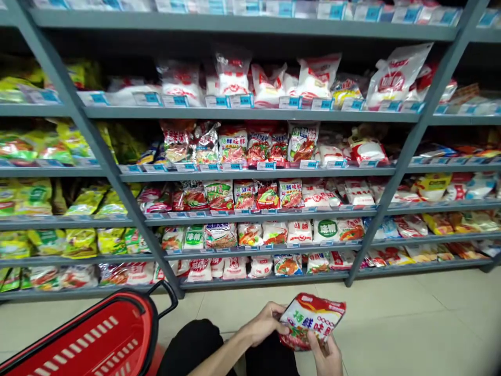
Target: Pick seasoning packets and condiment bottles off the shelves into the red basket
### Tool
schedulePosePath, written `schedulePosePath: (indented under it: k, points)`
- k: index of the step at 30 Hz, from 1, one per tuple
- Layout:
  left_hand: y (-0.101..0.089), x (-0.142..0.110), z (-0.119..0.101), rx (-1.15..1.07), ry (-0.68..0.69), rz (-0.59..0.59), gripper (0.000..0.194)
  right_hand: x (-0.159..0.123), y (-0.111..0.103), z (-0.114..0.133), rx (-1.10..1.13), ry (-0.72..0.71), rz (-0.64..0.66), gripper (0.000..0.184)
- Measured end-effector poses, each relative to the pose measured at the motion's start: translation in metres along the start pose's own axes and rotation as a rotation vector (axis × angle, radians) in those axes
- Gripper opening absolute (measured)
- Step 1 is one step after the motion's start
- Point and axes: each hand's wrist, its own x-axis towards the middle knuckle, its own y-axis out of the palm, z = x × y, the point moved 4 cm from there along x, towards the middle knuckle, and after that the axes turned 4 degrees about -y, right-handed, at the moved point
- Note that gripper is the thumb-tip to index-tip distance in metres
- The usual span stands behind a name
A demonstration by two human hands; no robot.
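A red and white seasoning packet (309, 319) with green, blue and red lettering is held in front of my knees, above the floor. My left hand (266, 324) grips its left edge, thumb on the front and fingers behind. At the packet's lower right, my right hand (325, 356) pinches the edge, its thumb lying over the printed front. The packet is tilted, with its front facing up towards me. Part of its lower edge is covered by my right thumb, and the fingers behind it are hidden.
A grey shelf rack (258, 175) filled with seasoning bags stretches across the view. Similar packets (290, 193) stand on its middle shelves. A red shopping basket (90, 334) with a black handle (172, 298) stands at my left. Pale floor tiles (410, 313) lie to the right.
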Motion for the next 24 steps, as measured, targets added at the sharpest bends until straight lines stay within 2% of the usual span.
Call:
schedulePosePath:
  k: [3, 6, 8, 11, 15, 19, 24]
  points:
    - [0.003, -0.012, -0.007, -0.091, 0.072, -0.083, 0.053, 0.008, 0.009, 0.022, -0.013, -0.059, 0.004, 0.056]
    - [0.010, -0.022, -0.026, -0.019, 0.198, -0.034, 0.059, 0.020, 0.024, 0.046, -0.018, -0.080, 0.092, 0.058]
    - [0.012, -0.023, -0.046, 0.063, 0.247, -0.051, 0.058, 0.027, 0.035, 0.068, -0.028, -0.127, 0.171, 0.058]
    - [0.006, -0.020, -0.082, 0.146, 0.311, -0.188, 0.060, 0.034, 0.051, 0.109, -0.018, -0.226, 0.276, 0.055]
    - [-0.003, -0.015, -0.120, 0.112, 0.420, -0.302, 0.052, 0.045, 0.069, 0.150, 0.037, -0.346, 0.362, 0.051]
    - [-0.006, -0.013, -0.127, -0.017, 0.448, -0.267, 0.049, 0.054, 0.081, 0.162, 0.043, -0.390, 0.406, 0.048]
    - [-0.017, -0.011, -0.107, -0.025, 0.396, -0.333, 0.052, 0.061, 0.082, 0.144, 0.077, -0.307, 0.379, 0.050]
